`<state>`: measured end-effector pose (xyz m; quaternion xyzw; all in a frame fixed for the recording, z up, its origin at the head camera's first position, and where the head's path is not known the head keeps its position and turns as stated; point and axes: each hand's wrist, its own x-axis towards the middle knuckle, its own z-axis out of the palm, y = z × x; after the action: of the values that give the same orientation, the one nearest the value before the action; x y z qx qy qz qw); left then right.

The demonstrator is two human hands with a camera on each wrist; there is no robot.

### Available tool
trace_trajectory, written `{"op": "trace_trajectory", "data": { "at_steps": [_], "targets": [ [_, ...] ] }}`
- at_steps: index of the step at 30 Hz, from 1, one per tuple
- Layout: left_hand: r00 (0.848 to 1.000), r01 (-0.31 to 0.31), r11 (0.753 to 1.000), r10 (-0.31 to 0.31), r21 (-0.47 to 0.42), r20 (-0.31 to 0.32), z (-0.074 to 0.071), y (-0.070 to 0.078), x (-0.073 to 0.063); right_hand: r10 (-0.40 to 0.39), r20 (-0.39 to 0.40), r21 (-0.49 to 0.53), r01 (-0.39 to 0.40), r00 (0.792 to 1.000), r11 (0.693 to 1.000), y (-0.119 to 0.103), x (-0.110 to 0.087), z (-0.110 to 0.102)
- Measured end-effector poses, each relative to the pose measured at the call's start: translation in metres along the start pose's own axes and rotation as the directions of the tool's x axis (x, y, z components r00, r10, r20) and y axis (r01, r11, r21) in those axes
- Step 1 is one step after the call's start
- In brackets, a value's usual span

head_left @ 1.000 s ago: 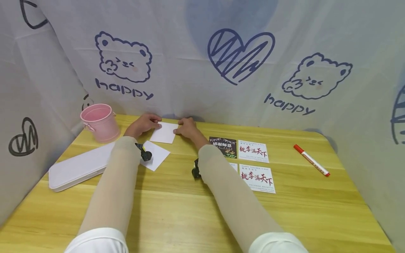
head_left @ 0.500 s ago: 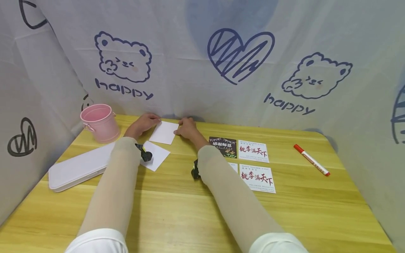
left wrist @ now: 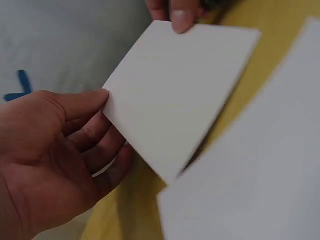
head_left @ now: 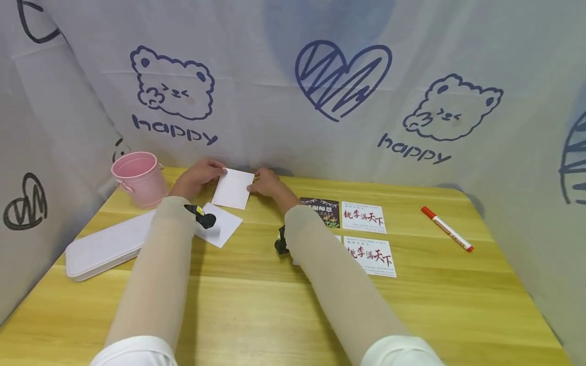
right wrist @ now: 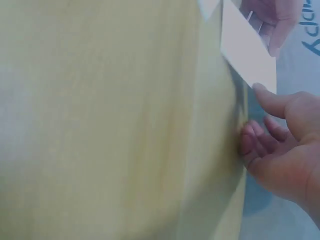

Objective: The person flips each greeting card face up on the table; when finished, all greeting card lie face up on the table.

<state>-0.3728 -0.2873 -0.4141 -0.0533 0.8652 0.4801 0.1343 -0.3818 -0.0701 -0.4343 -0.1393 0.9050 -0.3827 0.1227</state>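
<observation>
A plain white card (head_left: 232, 189) is held between both hands at the table's back edge, its far side tipped up. My left hand (head_left: 197, 178) pinches its far left corner between thumb and fingers, clearly seen in the left wrist view. On the opposite side my right hand (head_left: 270, 185) has its thumb on the card's face, close to the edge; its lower fingers curl loosely in the right wrist view. A shadow under the card (right wrist: 250, 50) shows it lifted off the wood. Nearer to me lies a second blank white card (head_left: 225, 226), partly behind my left wrist.
Right of centre lie a dark printed card (head_left: 330, 218), a white card with red characters (head_left: 363, 217) and another such card (head_left: 377, 259); my right sleeve covers one more. A pink bucket (head_left: 142, 180), a long white case (head_left: 110, 244) and a red-capped marker (head_left: 447, 229) surround them.
Both hands have raised the white card, and its far edge now stands higher toward the curtain. The head view has shifted slightly.
</observation>
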Motion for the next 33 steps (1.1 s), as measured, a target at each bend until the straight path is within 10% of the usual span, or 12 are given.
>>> {"op": "trace_trajectory", "data": {
  "at_steps": [8,16,33],
  "targets": [
    [0.995,-0.097,0.984,0.101,-0.149,0.020,-0.012,0.033,-0.028,-0.162,0.021,0.366,0.143,0.987,0.919,-0.004,-0.026,-0.027],
    [0.984,-0.176,0.972,0.177,-0.155,-0.008,0.001,0.065,-0.050,-0.202,-0.069,0.485,0.210,0.977,0.849,-0.003,-0.060,-0.056],
    [0.922,-0.323,0.906,0.367,-0.274,0.125,0.085,0.090,-0.122,-0.274,-0.057,0.560,0.258,0.960,0.787,0.038,-0.201,-0.097]
  ]
}}
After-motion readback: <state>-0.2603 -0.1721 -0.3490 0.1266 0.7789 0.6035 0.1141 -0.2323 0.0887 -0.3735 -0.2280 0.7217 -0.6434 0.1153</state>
